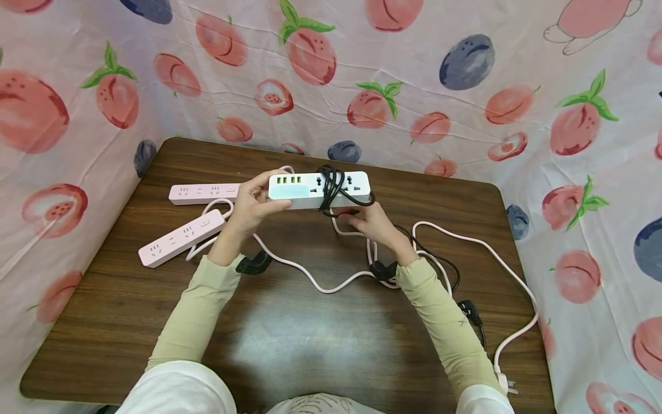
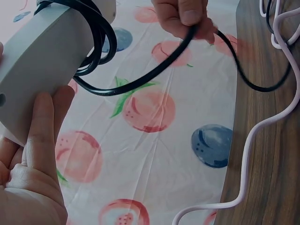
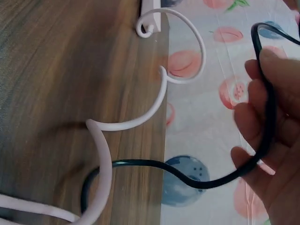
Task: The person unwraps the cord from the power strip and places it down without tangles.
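Note:
A white power strip [image 1: 287, 202] with green USB ports and sockets is held up above the far part of the table. My left hand [image 1: 247, 206] grips its left end, thumb in front; in the left wrist view the fingers [image 2: 41, 131] support its underside. Black cord [image 1: 331, 187] is wound in several loops around the strip's right half. My right hand [image 1: 376, 223], just below the strip's right end, pinches a length of this cord. In the right wrist view the black cord [image 3: 268, 126] runs across the palm side of the fingers, under the thumb.
Two pink power strips [image 1: 178, 240] lie at the table's left. Their pale pink cords [image 1: 327, 291] curve across the middle and right. A black plug [image 1: 468, 310] and a pale plug [image 1: 503, 382] lie at the right. Fruit-printed cloth [image 1: 393, 138] hangs behind the table [image 1: 310, 345].

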Tool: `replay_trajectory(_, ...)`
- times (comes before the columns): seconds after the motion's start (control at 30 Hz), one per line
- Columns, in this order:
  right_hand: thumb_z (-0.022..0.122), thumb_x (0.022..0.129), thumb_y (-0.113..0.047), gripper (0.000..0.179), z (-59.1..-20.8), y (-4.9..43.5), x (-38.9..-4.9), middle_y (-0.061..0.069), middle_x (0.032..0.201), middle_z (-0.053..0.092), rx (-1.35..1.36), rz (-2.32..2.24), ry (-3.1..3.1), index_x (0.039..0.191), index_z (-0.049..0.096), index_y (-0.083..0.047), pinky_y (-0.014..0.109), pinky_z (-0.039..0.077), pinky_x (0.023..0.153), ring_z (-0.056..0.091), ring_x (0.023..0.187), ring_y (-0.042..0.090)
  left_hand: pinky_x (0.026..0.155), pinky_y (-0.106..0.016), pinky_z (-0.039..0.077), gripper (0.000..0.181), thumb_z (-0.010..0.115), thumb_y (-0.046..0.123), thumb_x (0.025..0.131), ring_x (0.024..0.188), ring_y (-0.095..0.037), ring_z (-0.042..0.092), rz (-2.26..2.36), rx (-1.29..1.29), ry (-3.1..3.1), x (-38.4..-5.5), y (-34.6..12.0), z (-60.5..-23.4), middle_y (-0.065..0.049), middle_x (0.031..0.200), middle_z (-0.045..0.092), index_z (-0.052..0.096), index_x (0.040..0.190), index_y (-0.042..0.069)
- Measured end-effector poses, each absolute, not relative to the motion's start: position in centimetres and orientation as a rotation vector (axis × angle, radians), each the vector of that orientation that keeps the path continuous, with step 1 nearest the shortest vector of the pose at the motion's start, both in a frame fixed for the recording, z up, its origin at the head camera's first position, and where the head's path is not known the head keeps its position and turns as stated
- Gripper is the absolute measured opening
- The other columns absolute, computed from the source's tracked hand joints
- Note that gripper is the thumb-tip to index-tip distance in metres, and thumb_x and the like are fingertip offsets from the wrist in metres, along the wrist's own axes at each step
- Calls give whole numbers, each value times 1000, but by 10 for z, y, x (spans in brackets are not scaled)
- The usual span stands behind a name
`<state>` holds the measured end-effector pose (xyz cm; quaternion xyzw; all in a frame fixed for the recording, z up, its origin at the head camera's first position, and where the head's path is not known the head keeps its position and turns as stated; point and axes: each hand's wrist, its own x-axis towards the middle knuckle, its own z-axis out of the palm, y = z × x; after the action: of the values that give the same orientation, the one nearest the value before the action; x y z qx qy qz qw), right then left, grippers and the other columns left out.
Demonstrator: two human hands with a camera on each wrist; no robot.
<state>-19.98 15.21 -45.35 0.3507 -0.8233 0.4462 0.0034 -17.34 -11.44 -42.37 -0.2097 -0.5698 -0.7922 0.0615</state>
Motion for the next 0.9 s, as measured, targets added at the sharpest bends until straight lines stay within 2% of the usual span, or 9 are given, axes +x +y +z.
replay_trajectory(0.1,68,81,5,32,-452,156,-200,20,94,68,1029,1390,-2528,112,59,4,36,50,74,64,84,27,73,-21,53,59,58,-27,66,89,-13,62,-2405,-655,-1713,-173,-115,-424,-8,104,62,62,115,5)
replay_trajectory(0.2,68,81,5,20,-449,162,-202,19,92,67,876,1317,-2503,101,64,5,32,47,71,61,80,23,74,-21,53,60,59,-27,65,90,-13,62,-2410,-687,-1696,-173,-116,-425,-8,107,62,64,113,8)
replay_trajectory(0.3,64,82,9,11,-446,167,-205,18,86,65,725,1411,-2435,92,64,7,25,44,67,56,76,17,74,-21,53,58,61,-27,65,90,-13,61,-2418,-745,-1679,-174,-117,-425,-6,111,61,65,111,10)
replay_trajectory(0.4,61,84,9,3,-440,171,-207,10,79,63,635,1621,-2291,87,62,11,18,42,62,52,71,9,73,-21,53,58,63,-27,65,88,-13,62,-2426,-796,-1676,-175,-119,-427,-5,109,62,66,109,11)
replay_trajectory(0.47,58,87,8,6,-435,175,-207,3,76,60,602,1797,-2158,87,60,14,17,40,59,50,67,6,72,-20,53,58,63,-27,65,86,-12,62,-2420,-809,-1691,-176,-120,-429,-4,104,63,66,109,11)
replay_trajectory(0.57,57,87,8,6,-425,185,-205,-5,75,61,583,1953,-1975,88,60,14,17,40,57,50,65,4,71,-20,53,58,60,-29,64,85,-11,62,-2396,-790,-1718,-176,-122,-431,-5,100,63,65,110,7)
replay_trajectory(0.73,60,84,9,5,-413,202,-196,-5,75,63,633,1975,-1922,83,64,6,17,40,57,51,64,5,70,-19,53,53,57,-29,64,86,-11,62,-2375,-697,-1704,-174,-127,-430,-11,102,62,56,115,-13)
replay_trajectory(0.8,61,84,7,2,-412,206,-194,-4,74,63,645,1961,-1964,83,63,8,18,40,57,51,64,5,70,-20,53,53,57,-28,65,86,-12,62,-2373,-663,-1687,-174,-129,-428,-11,101,63,55,115,-14)
replay_trajectory(0.9,62,84,6,8,-417,213,-190,-4,76,63,618,1944,-2048,86,61,13,18,40,56,51,64,6,69,-20,53,52,57,-27,66,86,-12,62,-2378,-628,-1661,-174,-132,-425,-7,100,64,60,113,-6)
